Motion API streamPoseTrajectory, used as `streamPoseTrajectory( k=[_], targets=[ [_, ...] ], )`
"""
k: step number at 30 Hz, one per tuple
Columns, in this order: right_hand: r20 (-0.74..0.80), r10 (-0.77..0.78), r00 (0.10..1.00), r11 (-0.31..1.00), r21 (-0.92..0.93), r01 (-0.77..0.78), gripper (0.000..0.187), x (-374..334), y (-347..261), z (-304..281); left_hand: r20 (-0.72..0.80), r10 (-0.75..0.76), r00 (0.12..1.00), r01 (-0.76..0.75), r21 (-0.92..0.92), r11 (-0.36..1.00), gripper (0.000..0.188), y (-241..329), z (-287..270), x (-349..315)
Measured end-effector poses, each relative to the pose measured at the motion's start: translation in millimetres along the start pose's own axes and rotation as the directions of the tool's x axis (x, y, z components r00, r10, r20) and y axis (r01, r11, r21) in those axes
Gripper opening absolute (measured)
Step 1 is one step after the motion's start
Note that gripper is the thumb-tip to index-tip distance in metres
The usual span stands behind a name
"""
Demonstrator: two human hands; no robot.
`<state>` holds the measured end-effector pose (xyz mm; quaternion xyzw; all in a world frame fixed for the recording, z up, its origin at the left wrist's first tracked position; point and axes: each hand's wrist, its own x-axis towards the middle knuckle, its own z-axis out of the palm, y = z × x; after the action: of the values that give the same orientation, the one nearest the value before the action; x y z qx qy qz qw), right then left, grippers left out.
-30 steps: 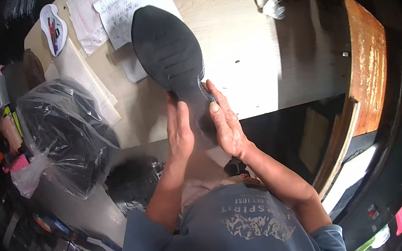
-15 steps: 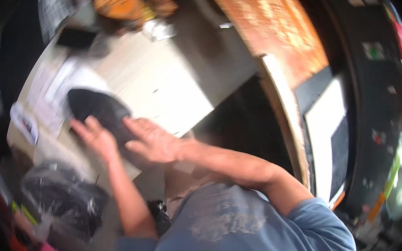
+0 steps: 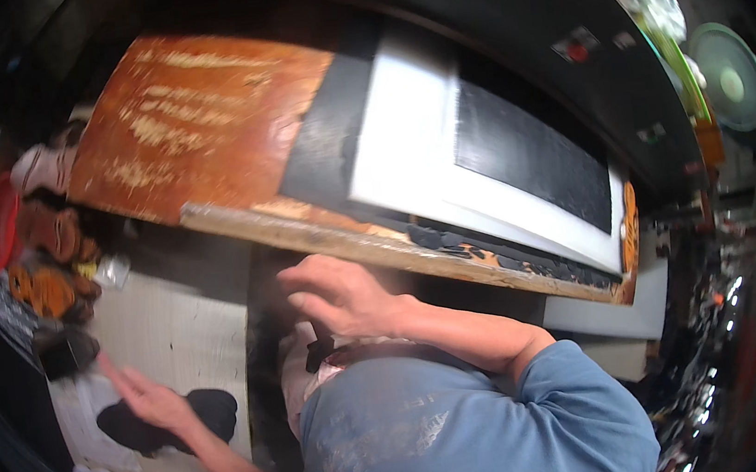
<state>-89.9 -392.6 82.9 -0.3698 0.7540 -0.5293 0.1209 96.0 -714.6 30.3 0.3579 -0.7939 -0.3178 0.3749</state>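
Observation:
At the lower left my left hand (image 3: 150, 402), fingers stretched out, passes over a flat black rounded piece (image 3: 214, 413). Its fingertips reach close to a dark block (image 3: 65, 354); whether they touch it I cannot tell. The black piece lies on a pale table (image 3: 165, 330), partly on white paper (image 3: 81, 410). My right hand (image 3: 338, 296) is by the near edge of a wooden workbench (image 3: 304, 237), fingers loosely bent and thumb apart, with no grip visible. Just below its palm shows a small dark shape (image 3: 318, 347), too unclear to name.
The bench bears a worn orange-brown board (image 3: 197, 117), a white slab (image 3: 394, 132) and a black sheet (image 3: 528, 158). Orange and brown pieces (image 3: 48, 287) and a red round container (image 3: 1, 221) stand at the left. A dark wall (image 3: 502, 12) rises behind; a green fan (image 3: 729, 84) is far right.
My view and body have turned right, toward the bench. Both hands were at the black piece; the right has left it for the bench edge, while the left stretches toward the dark block.

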Motion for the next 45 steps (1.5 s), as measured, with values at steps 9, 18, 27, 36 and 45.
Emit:
streamPoseTrajectory(
  k=[9, 18, 27, 36, 45],
  targets=[
    [-0.591, -0.069, 0.804, 0.699, -0.603, -0.383, 0.039, -110, 88, -262, 0.626, 0.608, 0.487, -0.274, -0.552, 0.788, 0.051, 293, 211, -85],
    [-0.765, 0.338, 0.549, 0.276, -0.477, -0.834, 0.085, -202, 171, -397, 0.723, 0.655, 0.218, -0.731, -0.324, 0.601, 0.072, 376, 359, -176],
    [-0.741, 0.335, 0.582, 0.33, -0.486, -0.809, 0.085, -205, 150, -375, 0.683, 0.697, 0.216, -0.809, -0.274, 0.52, 0.073, 368, 358, -180],
    [-0.72, 0.276, 0.637, 0.36, -0.536, -0.763, 0.082, -223, 137, -354, 0.683, 0.697, 0.218, -0.796, -0.29, 0.532, 0.072, 366, 344, -190],
    [-0.727, 0.311, 0.612, 0.341, -0.516, -0.786, 0.082, -234, 123, -337, 0.658, 0.724, 0.204, -0.806, -0.307, 0.507, 0.076, 367, 334, -200]
  ],
)
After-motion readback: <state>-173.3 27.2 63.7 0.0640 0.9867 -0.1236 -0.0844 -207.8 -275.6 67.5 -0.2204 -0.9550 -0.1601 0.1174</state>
